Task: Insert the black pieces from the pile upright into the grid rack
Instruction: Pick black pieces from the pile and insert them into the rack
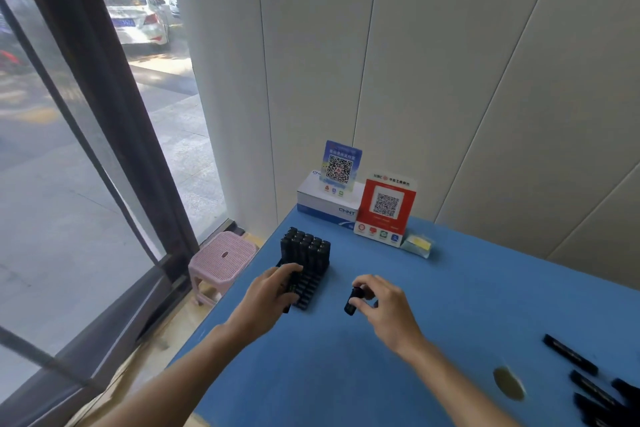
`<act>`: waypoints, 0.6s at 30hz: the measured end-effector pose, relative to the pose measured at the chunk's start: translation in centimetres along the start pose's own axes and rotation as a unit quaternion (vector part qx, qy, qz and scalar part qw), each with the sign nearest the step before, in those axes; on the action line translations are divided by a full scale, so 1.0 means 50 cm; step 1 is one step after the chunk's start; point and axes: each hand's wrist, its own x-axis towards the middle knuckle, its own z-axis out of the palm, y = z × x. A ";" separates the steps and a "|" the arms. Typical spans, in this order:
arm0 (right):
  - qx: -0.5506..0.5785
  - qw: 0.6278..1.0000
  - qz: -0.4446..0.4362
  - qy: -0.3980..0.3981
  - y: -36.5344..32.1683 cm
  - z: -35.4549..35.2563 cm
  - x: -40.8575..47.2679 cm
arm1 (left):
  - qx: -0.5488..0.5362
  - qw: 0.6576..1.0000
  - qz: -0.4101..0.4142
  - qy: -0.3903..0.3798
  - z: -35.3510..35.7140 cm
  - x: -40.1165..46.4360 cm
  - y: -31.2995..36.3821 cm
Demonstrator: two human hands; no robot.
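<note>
A black grid rack [309, 289] lies on the blue table [346, 374] near its left edge. Several black pieces [305, 248] stand upright in its far rows. My left hand [270, 293] grips the near left part of the rack, fingers curled over it and over a black piece there. My right hand [386, 305] hovers to the right of the rack and pinches one black piece [353, 300] between thumb and fingers, tilted a little. The pile of loose black pieces [595, 388] lies at the table's right near corner.
Against the wall stand a white box [327, 206], a blue QR sign [340, 166], a red QR sign [385, 208] and a small yellow packet [418, 245]. A pink stool [221, 260] sits on the floor left of the table. A dark oval mark [508, 383] is on the table.
</note>
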 end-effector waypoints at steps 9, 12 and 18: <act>-0.020 0.999 0.024 0.038 -0.038 0.053 0.105 | 0.006 0.997 0.078 -0.005 -0.051 0.126 -0.055; -0.040 0.998 0.038 0.035 -0.058 0.086 0.133 | 0.012 0.993 0.117 -0.028 -0.072 0.162 -0.080; -0.088 0.991 0.075 0.065 -0.078 0.119 0.163 | 0.052 0.983 0.176 -0.013 -0.096 0.200 -0.108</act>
